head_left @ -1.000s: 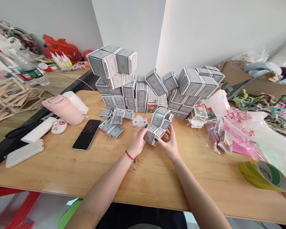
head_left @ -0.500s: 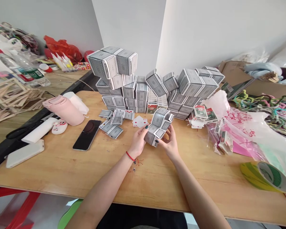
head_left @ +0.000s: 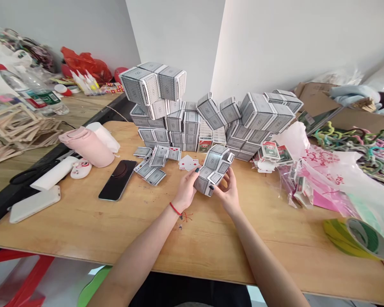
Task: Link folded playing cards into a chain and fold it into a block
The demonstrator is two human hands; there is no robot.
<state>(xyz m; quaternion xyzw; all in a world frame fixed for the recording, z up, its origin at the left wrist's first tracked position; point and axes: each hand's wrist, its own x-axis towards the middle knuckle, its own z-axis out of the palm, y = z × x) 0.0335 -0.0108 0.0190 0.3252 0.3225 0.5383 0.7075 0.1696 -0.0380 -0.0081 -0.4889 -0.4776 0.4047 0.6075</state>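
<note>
Between my hands is a block folded from grey-backed playing cards (head_left: 213, 164), made of joined cubes and tilted above the table. My left hand (head_left: 186, 187) grips its left side, thumb on the near edge. My right hand (head_left: 228, 192) holds the right side, with the thumb on the lower front face and other fingers partly hidden behind. Just beyond my left hand lie loose diamond cards (head_left: 187, 162), face up. Folded card pieces (head_left: 151, 174) lie to the left. Behind stand stacked card cubes (head_left: 158, 113) and, at right, more stacked card cubes (head_left: 259, 115).
Left on the table (head_left: 141, 238) are a phone (head_left: 117, 180), a white power bank (head_left: 35, 204) and a pink bottle (head_left: 88, 147). At right lie card boxes (head_left: 270, 151), crumpled plastic wrap (head_left: 333, 162) and a yellow tape roll (head_left: 356, 238). A wall rises behind.
The view has shifted very slightly. My right thumb has moved a little on the card block's front face; both hands keep hold of it.
</note>
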